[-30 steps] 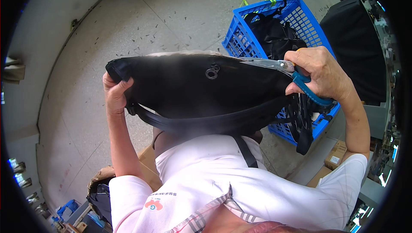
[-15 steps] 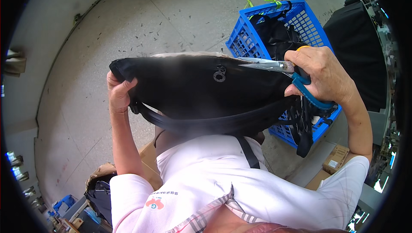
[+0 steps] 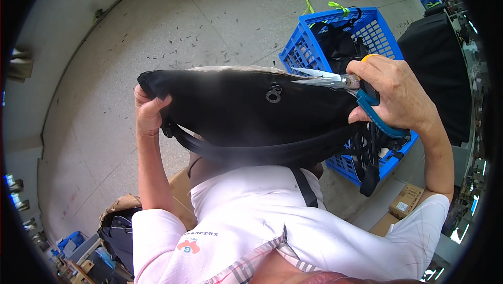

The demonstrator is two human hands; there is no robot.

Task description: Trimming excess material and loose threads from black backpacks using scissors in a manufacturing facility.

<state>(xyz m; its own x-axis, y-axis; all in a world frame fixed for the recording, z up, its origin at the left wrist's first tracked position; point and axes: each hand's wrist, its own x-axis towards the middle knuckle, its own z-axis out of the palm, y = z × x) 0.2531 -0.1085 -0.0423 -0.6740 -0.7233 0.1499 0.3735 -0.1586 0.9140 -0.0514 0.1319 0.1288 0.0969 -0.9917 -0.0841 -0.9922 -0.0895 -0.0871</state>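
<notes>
I hold a black bag (image 3: 246, 114) up in front of me, stretched flat between both hands. My left hand (image 3: 148, 112) grips its left end. My right hand (image 3: 394, 95) holds the bag's right end together with a pair of blue-handled snips (image 3: 340, 84), whose metal blades point left along the bag's top edge. A metal zipper ring (image 3: 273, 95) hangs near the top middle. Black straps (image 3: 369, 163) dangle from the right end below my right hand.
A blue plastic crate (image 3: 314, 43) with more black bags stands on the concrete floor behind the bag. A black-covered surface (image 3: 445, 59) is at the right. Cardboard boxes (image 3: 404, 206) lie at lower right, and another box with a dark bag (image 3: 118, 229) at lower left.
The bag and both hands have shifted slightly; the snips' blades now lie a little further along the bag's top edge. Grips are unchanged.
</notes>
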